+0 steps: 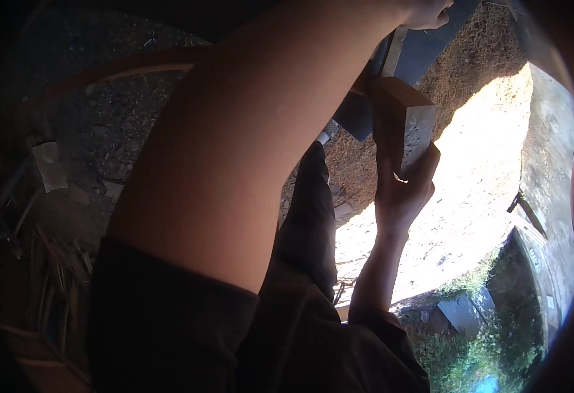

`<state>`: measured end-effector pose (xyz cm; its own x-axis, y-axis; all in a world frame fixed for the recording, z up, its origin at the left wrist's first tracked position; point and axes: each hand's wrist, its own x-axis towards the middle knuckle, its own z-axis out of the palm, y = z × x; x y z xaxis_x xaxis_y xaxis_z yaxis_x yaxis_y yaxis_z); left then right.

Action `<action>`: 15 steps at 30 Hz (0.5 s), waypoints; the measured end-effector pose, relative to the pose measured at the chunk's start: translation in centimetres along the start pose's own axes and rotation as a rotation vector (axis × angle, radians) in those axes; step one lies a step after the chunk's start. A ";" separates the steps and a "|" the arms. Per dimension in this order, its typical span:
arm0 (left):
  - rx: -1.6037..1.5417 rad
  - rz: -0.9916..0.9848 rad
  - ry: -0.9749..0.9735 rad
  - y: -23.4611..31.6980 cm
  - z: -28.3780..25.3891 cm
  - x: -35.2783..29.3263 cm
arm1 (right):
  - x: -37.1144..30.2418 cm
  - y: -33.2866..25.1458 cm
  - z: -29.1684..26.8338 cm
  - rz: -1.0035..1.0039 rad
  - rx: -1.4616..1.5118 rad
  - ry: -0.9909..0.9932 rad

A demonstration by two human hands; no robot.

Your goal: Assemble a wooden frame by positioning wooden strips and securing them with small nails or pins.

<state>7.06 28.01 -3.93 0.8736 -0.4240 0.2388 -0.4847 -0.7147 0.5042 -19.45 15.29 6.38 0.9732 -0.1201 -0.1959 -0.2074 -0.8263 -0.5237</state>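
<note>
A squared wooden block [418,131] has its pale, sunlit end toward me. My right hand [406,187] grips it from below, thumb on the right side and fingers along the left. Across the view stretches my left arm, reaching to the top edge. There my left hand [426,13] has its fingers curled beside a dark flat panel [431,49], and the picture's edge cuts it off. What it holds, if anything, is hidden. Under that hand a narrow wooden strip [394,52] runs down toward the block. A dark flat piece [354,116] sits left of the block.
Brown sawdust-like material [477,59] covers the ground beyond, and bright sunlight falls on the right. A curved brown band [130,65] crosses the shaded left. Thin wood scraps [54,281] lie at lower left. Green plants [490,340] grow at lower right. My leg [310,209] is below.
</note>
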 end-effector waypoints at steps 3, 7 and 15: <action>0.044 -0.002 0.025 -0.7 -0.2 0.0 | -1.2 -3.1 -2.6 -0.110 -0.083 0.281; 0.035 0.009 -0.031 0.7 -0.4 1.1 | -0.8 -3.5 -2.9 -0.021 -0.050 0.211; 0.002 0.012 0.019 1.0 0.1 0.4 | -2.4 -6.6 -5.6 -0.088 -0.005 0.350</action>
<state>6.95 27.05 -3.43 0.8685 -0.4215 0.2608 -0.4950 -0.7110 0.4995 -19.86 17.92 14.90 0.9626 -0.2282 0.1460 -0.1212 -0.8447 -0.5213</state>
